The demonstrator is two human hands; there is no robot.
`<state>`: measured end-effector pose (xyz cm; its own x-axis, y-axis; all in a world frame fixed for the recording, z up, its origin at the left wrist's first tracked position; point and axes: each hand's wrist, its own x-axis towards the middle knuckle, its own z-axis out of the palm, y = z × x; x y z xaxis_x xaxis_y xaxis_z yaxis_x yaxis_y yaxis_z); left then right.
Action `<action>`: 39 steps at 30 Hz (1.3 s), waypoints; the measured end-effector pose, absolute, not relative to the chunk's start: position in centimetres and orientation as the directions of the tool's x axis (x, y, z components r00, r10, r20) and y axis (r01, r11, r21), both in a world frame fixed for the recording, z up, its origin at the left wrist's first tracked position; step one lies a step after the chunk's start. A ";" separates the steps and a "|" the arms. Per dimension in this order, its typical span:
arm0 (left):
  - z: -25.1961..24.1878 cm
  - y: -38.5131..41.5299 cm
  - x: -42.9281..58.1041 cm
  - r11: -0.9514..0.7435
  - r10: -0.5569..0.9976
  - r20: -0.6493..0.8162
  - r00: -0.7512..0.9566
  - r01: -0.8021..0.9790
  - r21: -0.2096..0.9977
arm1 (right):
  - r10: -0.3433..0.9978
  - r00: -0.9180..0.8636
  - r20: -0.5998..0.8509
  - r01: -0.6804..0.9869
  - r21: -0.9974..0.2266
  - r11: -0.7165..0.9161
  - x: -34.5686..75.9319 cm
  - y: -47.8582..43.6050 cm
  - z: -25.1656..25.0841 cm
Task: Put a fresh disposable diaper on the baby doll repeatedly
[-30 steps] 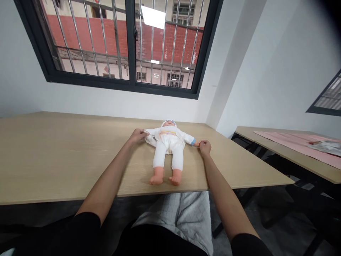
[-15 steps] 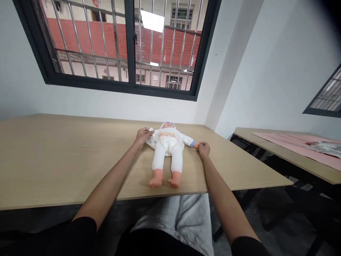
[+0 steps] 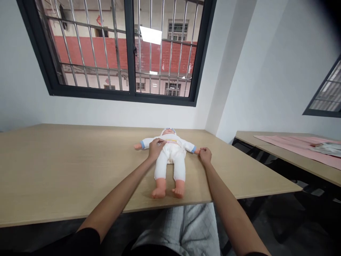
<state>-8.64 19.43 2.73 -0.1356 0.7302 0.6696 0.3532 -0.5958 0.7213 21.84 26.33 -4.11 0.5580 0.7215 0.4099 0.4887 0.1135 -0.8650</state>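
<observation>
A baby doll (image 3: 179,170) lies on its back on the wooden table (image 3: 80,170), head toward the wall and bare feet toward me. It has white clothing with blue cuffs and a patterned cap. A white diaper (image 3: 172,153) with a yellow-orange strip at the waist is around its hips. My left hand (image 3: 155,149) is closed at the diaper's waist on the left side, fingertips pinching its edge; the exact bit pinched is hidden. My right hand (image 3: 205,155) pinches the doll's small hand (image 3: 197,152) at the right.
A barred window (image 3: 130,94) is set in the white wall behind the table. To the right stands a second table (image 3: 245,137) with a pink cloth (image 3: 282,144) and a white bundle (image 3: 329,148) on it. Grey quilted fabric (image 3: 195,224) is below the front table edge.
My left hand has moved right, from beside the doll's hip, with a white tab at its fingers, onto the front waist. The doll's left-side arm now shows. My right hand keeps its hold.
</observation>
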 end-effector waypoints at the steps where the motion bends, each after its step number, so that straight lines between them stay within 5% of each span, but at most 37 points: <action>1: 2.6 19.1 -8.8 -0.609 0.719 0.687 -0.108 0.379 0.697 | 0.723 0.559 0.406 0.487 -0.866 0.110 21.8 26.3 -4.1; 11: 1.7 18.9 -9.6 -0.663 0.626 0.773 0.105 0.592 0.457 | 0.719 0.567 0.401 0.484 -0.869 0.104 21.5 26.0 -3.6; 23: 1.5 18.8 -9.6 -0.602 0.762 0.629 0.155 0.527 0.600 | 0.724 0.574 0.383 0.459 -0.882 0.102 21.4 26.1 -3.8; 39: 1.5 18.7 -9.7 -0.613 0.737 0.650 0.184 0.587 0.529 | 0.721 0.575 0.387 0.456 -0.883 0.110 21.1 25.7 -3.5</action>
<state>-9.72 18.72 1.51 0.1842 0.7370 0.6503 0.5873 -0.6130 0.5285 21.11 25.69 -3.51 0.5751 0.7206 0.3874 0.4565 0.1103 -0.8829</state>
